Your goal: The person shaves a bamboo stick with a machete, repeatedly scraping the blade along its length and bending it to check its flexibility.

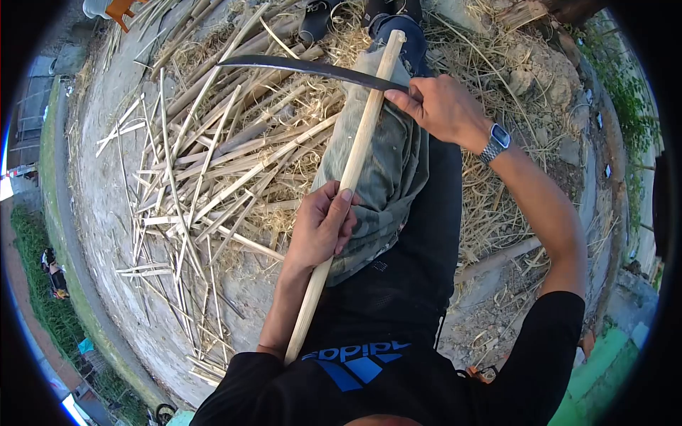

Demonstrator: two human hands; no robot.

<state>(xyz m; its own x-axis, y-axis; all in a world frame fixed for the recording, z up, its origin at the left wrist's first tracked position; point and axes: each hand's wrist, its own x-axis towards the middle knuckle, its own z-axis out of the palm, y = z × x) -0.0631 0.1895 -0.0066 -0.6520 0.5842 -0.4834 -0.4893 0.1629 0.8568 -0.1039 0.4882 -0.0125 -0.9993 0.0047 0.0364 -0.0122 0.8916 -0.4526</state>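
Observation:
My left hand [320, 226] is wrapped around the middle of a long pale wooden strip [362, 138], possibly split bamboo. The strip slants from beside my waist, over my leg, to a blunt end near my feet. My right hand [449, 110] grips a long curved knife [305, 67] by its handle, mostly hidden in my fist. Its dark blade lies across the strip near the far end and points left. Under the strip, a worn camouflage cloth [394, 174] covers my thigh.
Many split strips [206, 167] lie in a loose pile on the ground to the left, with thicker poles [192, 96] behind. Curled shavings [490, 213] cover the ground around my legs. A rough mound of earth [543, 78] rises at upper right. An orange-legged chair [117, 11] stands at upper left.

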